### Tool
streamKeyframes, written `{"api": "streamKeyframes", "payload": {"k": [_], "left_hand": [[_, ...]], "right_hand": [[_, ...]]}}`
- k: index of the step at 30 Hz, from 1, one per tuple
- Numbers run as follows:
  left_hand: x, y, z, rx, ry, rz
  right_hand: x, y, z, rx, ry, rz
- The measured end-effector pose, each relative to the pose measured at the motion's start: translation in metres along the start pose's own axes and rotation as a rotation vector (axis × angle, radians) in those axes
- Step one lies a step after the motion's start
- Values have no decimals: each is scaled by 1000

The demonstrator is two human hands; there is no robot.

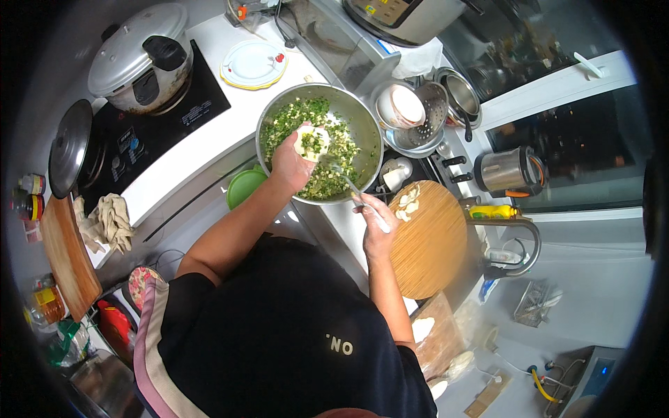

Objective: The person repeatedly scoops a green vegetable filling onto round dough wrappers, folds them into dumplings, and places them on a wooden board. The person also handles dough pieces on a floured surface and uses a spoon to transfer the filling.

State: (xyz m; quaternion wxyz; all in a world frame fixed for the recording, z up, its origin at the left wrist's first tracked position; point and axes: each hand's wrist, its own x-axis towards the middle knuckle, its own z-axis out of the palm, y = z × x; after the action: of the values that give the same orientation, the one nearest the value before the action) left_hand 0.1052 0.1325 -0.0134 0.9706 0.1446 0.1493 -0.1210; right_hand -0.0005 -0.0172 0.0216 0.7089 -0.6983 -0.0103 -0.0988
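Note:
My left hand (291, 163) holds a round dough wrapper (312, 140) over a large steel bowl (370, 137). Some green filling lies in the middle of the wrapper. Chopped greens with small pale bits (292, 117) cover most of the bowl's bottom. In my right hand (380, 224) is a spoon or similar utensil (381, 223) with a pale handle, its far end down at the filling near the bowl's right side. A round bamboo board (428, 245) lies beside my right hand, with several flattened dough pieces (407, 202) at its far edge.
A plate (254, 64) sits behind the bowl, left of stacked bowls and a colander (433, 112). A pressure cooker (141, 68) stands on the black cooktop (157, 138). Below the bowl's left side is a green basin (244, 189). A curved faucet (533, 245) rises right of the board.

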Motion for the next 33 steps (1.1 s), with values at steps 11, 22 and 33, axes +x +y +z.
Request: {"api": "streamKeyframes", "payload": {"k": [11,22,33], "left_hand": [[-2,-1,1,-17,6,-37],[0,-5,-5,2,85,-165],[-6,0,-7,-6,118,-186]], "right_hand": [[-2,7,-6,-113,44,23],[-1,17,-1,289,63,133],[3,15,-11,494,168,161]]}}
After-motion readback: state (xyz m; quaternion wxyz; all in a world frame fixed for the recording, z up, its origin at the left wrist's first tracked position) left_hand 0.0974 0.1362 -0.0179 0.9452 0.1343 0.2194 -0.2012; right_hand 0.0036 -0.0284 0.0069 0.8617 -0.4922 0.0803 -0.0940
